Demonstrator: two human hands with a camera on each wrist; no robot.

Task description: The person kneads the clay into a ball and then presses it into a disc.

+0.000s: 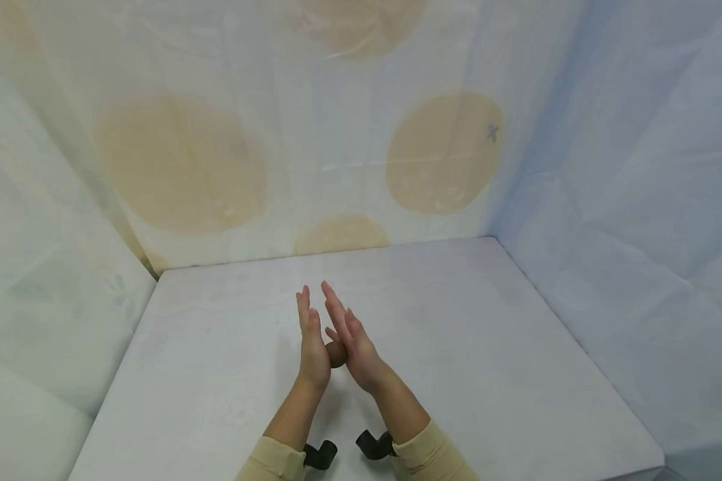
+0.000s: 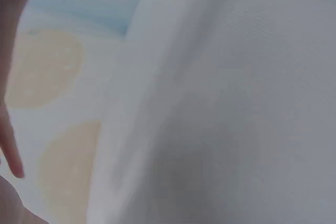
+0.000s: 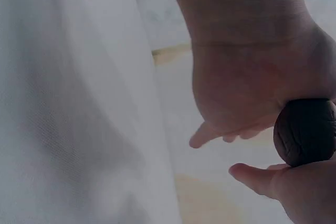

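Over the middle of the white-covered table point(image 1: 469, 347), toward its near edge, the left hand point(image 1: 311, 344) and right hand point(image 1: 351, 341) press a small brown ball point(image 1: 337, 354) between the heels of their palms — fingers straight, splayed apart at the tips. The ball looks already round, with faint creases, matte and clay-like; smoothing seems left. Behind the table hangs a thin, wrinkled backdrop point(image 1: 313, 133) with tan circles — soft fabric or plastic sheet.
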